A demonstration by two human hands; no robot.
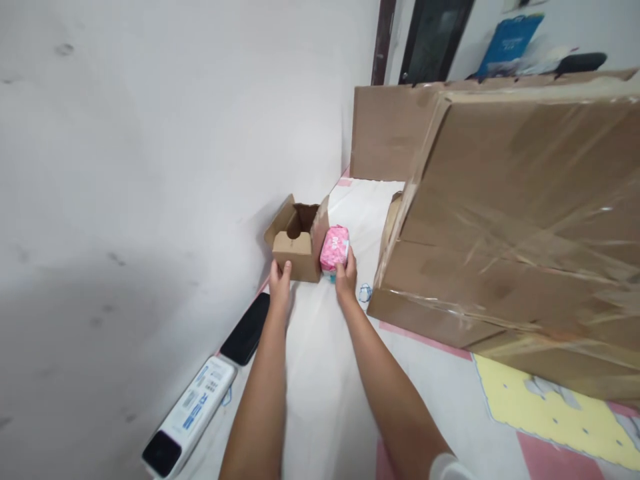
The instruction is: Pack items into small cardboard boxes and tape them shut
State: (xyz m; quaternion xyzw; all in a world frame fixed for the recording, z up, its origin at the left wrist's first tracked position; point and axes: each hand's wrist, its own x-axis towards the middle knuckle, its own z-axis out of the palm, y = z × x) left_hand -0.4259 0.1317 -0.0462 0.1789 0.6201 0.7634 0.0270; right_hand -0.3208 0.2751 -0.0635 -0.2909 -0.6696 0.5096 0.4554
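A small brown cardboard box with its flaps up stands against the white wall. My left hand is at the box's near left corner, thumb on its front, gripping it. My right hand is closed on a pink plastic-wrapped pack with white lettering. The pack is just right of the box, close to its right side; whether they touch I cannot tell. The inside of the box is mostly in shadow.
Along the wall lie a black flat phone-like object and a long white case with blue print. A large taped cardboard box fills the right side. Behind it are a cardboard panel and a blue bag. A patterned sheet lies underneath.
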